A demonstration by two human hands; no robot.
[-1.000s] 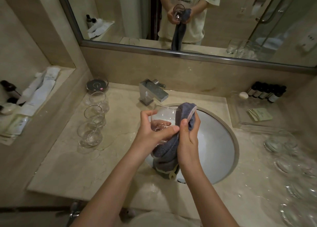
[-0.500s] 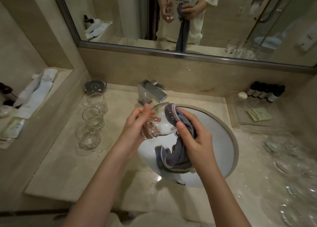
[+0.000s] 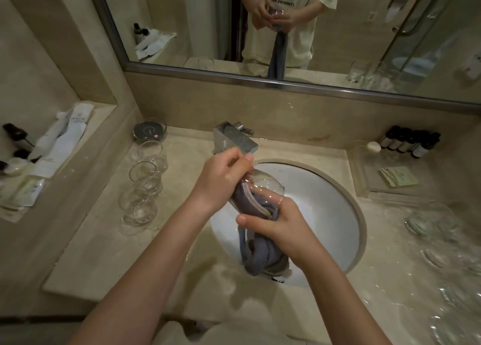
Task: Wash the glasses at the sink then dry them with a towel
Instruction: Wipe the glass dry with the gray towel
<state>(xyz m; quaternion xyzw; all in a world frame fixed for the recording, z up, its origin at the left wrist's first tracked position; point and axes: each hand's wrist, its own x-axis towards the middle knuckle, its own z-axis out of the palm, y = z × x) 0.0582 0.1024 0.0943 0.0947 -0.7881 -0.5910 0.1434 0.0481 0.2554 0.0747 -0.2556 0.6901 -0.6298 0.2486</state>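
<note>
In the head view, over the white sink [image 3: 325, 214], the left hand [image 3: 221, 180] grips the base end of a stemless glass [image 3: 263, 185], its fingers curled round it, the glass tilted with its mouth toward the right hand [image 3: 281, 225]. That hand's fingers are clamped on a grey towel [image 3: 257, 256], part of it pushed into the glass mouth, the rest hanging into the basin. Three more glasses [image 3: 145, 180] stand in a row near the table's left edge; others, blurred, sit along the right edge. The glass is likely thin, wet, slippery and fragile; hold it by the thick base. The towel is soft and limp.
</note>
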